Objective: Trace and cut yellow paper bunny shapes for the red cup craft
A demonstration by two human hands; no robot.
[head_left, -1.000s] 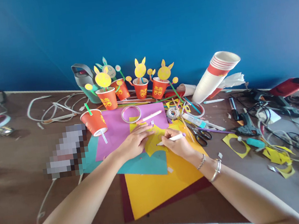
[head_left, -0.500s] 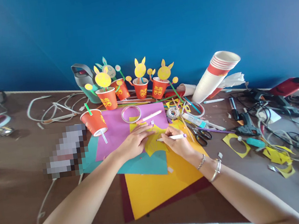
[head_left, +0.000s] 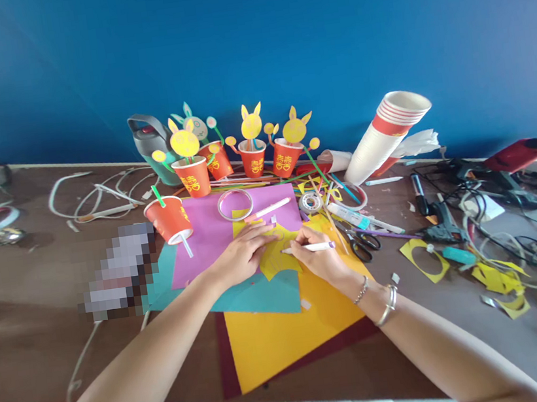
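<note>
My left hand lies flat, fingers stretched out, pressing on a small yellow paper piece. My right hand is closed round a white pen whose tip rests on that yellow piece. The piece sits on stacked sheets: purple paper, teal paper and a large orange-yellow sheet. Bracelets circle my right wrist.
Red paper cups with yellow bunny cut-outs stand at the back beside a grey jug. A tipped cup, tape ring, scissors, stacked cups, a glue gun, cables and yellow scraps lie around.
My right hand has shifted slightly up and left, and the pen has swung from tilted to nearly level. My left hand has stayed put.
</note>
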